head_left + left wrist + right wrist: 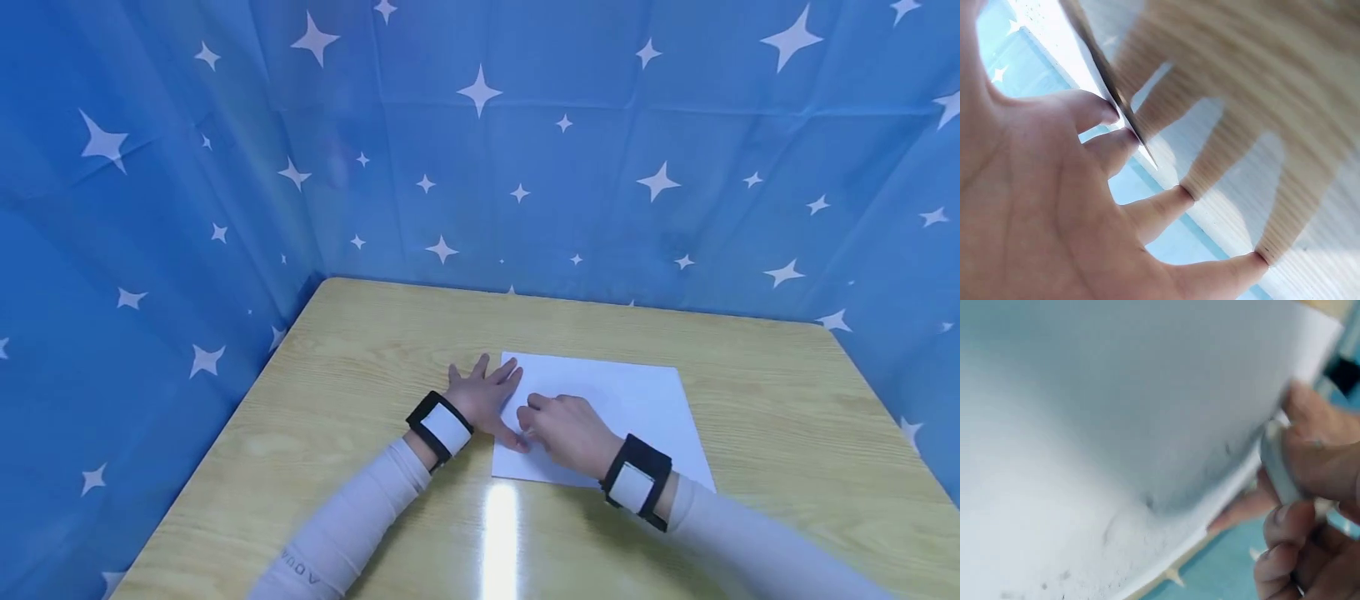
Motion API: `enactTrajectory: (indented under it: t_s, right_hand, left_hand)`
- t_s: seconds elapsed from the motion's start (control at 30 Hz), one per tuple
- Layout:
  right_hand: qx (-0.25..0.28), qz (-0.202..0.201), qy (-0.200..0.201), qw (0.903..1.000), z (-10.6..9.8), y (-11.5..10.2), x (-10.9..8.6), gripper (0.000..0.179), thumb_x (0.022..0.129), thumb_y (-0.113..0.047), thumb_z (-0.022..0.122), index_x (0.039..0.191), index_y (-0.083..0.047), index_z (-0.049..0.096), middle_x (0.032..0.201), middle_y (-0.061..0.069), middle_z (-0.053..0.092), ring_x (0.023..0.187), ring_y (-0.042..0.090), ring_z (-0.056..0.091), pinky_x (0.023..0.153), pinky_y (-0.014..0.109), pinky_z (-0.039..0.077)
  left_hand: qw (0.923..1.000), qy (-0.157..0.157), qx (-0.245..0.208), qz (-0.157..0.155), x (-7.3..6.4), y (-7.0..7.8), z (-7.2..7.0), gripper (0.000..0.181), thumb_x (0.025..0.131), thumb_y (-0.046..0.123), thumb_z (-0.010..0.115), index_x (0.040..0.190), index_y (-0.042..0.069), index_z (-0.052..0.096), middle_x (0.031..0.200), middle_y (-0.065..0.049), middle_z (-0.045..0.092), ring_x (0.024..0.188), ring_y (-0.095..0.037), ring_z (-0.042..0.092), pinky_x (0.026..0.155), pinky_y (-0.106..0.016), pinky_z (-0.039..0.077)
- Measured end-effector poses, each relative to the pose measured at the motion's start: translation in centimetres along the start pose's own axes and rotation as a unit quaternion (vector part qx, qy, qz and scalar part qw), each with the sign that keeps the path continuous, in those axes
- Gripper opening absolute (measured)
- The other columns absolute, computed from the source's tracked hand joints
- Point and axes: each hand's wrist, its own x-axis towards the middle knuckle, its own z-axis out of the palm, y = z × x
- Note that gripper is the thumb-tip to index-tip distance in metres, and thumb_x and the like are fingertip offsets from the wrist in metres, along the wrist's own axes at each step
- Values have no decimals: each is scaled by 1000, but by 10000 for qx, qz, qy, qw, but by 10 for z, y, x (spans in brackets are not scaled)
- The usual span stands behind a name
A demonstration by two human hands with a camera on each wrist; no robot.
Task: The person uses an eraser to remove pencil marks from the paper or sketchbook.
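Note:
A white sheet of paper (637,400) lies on the wooden table. My left hand (483,402) rests at its left edge with fingers spread; the thumb and the nearest fingertips are on the sheet, the others on the wood. In the left wrist view those fingertips touch the table surface. My right hand (570,432) is over the left part of the paper, fingers curled. Seen from the right wrist, it pinches a small white eraser (1279,465) between thumb and fingers, close to the paper's surface. Grey smudges (1147,501) and dark crumbs (1044,586) mark the sheet.
The light wooden table (360,358) extends around the sheet on all sides. Behind it and to the left hangs a blue curtain (420,125) with white stars. Both wrists wear black bands (637,482), and a bright reflection shows at the table's front.

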Motion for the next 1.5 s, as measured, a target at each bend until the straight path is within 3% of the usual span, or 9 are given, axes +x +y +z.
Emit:
enactTrajectory:
  t_s: [0.1,0.37,0.53,0.7,0.8,1.03,1.17,1.33,1.5]
  right_hand:
    - [-375,-241,129,9989,5,0,-9,11,80,-17,76,90,-17,72,77,1,63,52,11,49,50,27,51]
    - [-720,325,-14,9969,-8,40,-61,15,74,-13,80,86,-14,71,73,2,60,49,10,42,48,28,47]
    - [-321,341,-111,9988,-3,18,-32,14,76,-14,79,86,-13,70,75,1,63,54,10,48,53,30,53]
    - [-388,-319,155,9986,11,-6,-2,10,80,-9,73,88,-13,70,75,1,62,53,9,49,49,26,51]
    - [-645,-320,244,9971,7,5,-12,10,79,-11,74,88,-11,70,73,2,61,50,11,47,47,27,49]
    - [-681,591,-232,9957,-11,40,-62,16,75,-15,80,89,-11,71,73,3,61,49,11,42,50,31,49]
    - [-450,503,-234,9974,-7,24,-44,17,74,-16,81,88,-12,71,74,2,63,51,10,46,52,30,53]
    - [-435,-163,-35,9989,7,-7,-8,13,78,-13,76,90,-13,71,78,1,63,52,9,48,50,26,51]
    - [-834,-180,171,9962,5,7,-22,13,78,-13,76,90,-11,71,74,3,60,49,11,45,45,26,47]
  left_hand:
    - [10000,-6,-30,35,2,0,6,126,57,84,62,156,23,13,163,5,5,143,-38,4,103,-78,17]
    - [9999,-124,38,-13,0,-9,-7,127,57,84,63,156,23,11,163,4,4,143,-37,1,103,-78,16]
    - [9998,-178,77,-59,1,-6,6,126,57,85,61,156,24,13,163,5,6,143,-37,4,103,-78,18]
    - [9998,-192,-13,-25,1,2,10,125,58,85,61,156,23,13,163,6,5,143,-36,4,103,-77,18]
    - [9999,-100,-9,0,2,1,2,125,59,84,61,156,23,11,163,6,4,143,-36,3,104,-78,17]
    - [9998,-182,66,23,1,-7,-9,126,58,84,62,156,24,9,163,5,2,143,-37,-1,103,-79,15]
    - [9997,-256,49,7,0,-6,1,126,58,85,61,156,24,10,163,5,3,143,-37,1,103,-78,17]
    - [9997,-248,-72,17,-1,0,12,124,59,84,61,156,24,12,163,6,4,143,-36,3,103,-78,18]
    - [9999,-90,-54,43,-1,-1,3,125,59,84,61,156,23,11,163,5,4,143,-36,2,103,-78,17]
